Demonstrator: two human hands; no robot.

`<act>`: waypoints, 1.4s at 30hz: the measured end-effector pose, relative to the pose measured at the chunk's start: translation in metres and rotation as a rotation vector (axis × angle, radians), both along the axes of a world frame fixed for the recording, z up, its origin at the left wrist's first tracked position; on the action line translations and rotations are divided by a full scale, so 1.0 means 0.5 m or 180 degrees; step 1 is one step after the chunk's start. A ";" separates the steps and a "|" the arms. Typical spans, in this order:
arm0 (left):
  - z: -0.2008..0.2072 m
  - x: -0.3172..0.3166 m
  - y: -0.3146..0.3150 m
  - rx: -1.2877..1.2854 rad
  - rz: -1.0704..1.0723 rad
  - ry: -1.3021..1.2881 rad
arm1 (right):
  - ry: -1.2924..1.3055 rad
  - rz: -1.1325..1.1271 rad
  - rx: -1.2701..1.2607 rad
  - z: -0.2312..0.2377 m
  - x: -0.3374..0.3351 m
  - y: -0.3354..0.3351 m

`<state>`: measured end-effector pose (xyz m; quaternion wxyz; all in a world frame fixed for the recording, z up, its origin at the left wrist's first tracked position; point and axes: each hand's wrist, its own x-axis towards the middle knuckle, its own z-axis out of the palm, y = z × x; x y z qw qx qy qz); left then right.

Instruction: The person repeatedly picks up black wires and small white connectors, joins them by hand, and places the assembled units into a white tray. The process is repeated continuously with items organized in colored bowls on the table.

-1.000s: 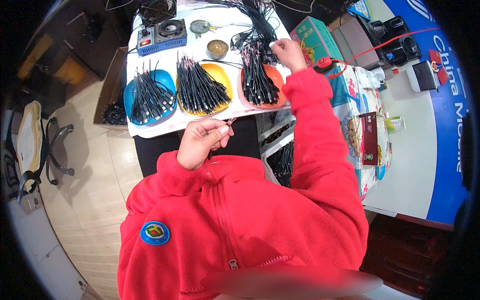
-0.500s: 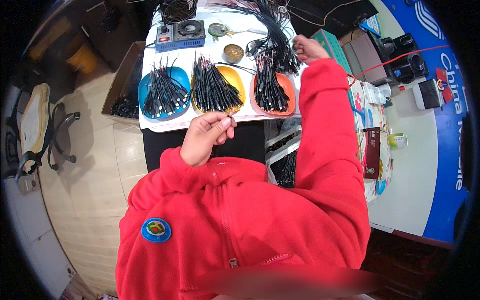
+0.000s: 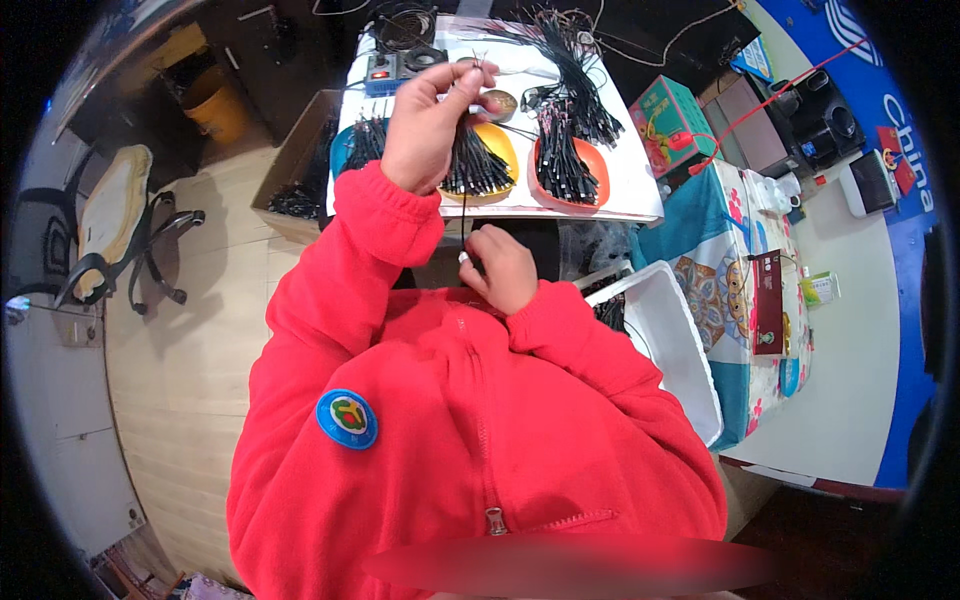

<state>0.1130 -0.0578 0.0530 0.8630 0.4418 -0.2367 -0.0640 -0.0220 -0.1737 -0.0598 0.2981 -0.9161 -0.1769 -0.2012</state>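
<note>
A thin black cable (image 3: pixel 464 212) runs down between my two hands. My left hand (image 3: pixel 428 128) is raised over the table and pinches its upper end, where fine bare wire ends stick up past the fingertips. Lower down, near my chest, my right hand (image 3: pixel 503 268) is closed round the cable's lower end, which shows a small whitish tip. Behind my left hand lie a yellow tray (image 3: pixel 508 143) and a blue tray (image 3: pixel 342 150), both partly hidden, with bundles of short black cables. An orange tray (image 3: pixel 603 172) to the right holds more of them.
At the table's back stand a small blue heating device (image 3: pixel 380 85) and a round tin (image 3: pixel 503 103). A pile of long black cables (image 3: pixel 575 75) lies at the back right. Beside the table are a green carton (image 3: pixel 668 125), a white foam box (image 3: pixel 690 350) and a cardboard box (image 3: pixel 290 165).
My right hand has come from the cable pile at the back right down to my chest. My left hand has risen over the table, and a cable now stretches between both hands. The view has shifted.
</note>
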 end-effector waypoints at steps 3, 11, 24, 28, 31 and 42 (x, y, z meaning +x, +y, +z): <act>0.026 -0.032 0.052 0.0134 -0.0069 -0.0500 | 0.0610 0.0402 -0.0111 -0.042 0.011 0.016; -0.038 -0.207 0.117 0.0409 -0.1642 -0.0151 | 0.1043 0.1149 0.3271 0.146 0.032 -0.059; -0.063 -0.241 0.079 0.0144 -0.0890 0.0392 | 0.0781 0.0705 0.3147 0.200 -0.055 -0.023; -0.062 -0.243 0.063 0.0417 -0.0669 0.0330 | 0.0580 0.0611 0.3215 0.195 -0.061 -0.029; -0.062 -0.253 0.058 0.0679 -0.0645 0.0331 | 0.0428 0.0445 0.3089 0.193 -0.059 -0.043; -0.062 -0.255 0.052 0.0600 -0.0930 0.0571 | 0.0130 0.0431 0.2539 0.176 -0.062 -0.052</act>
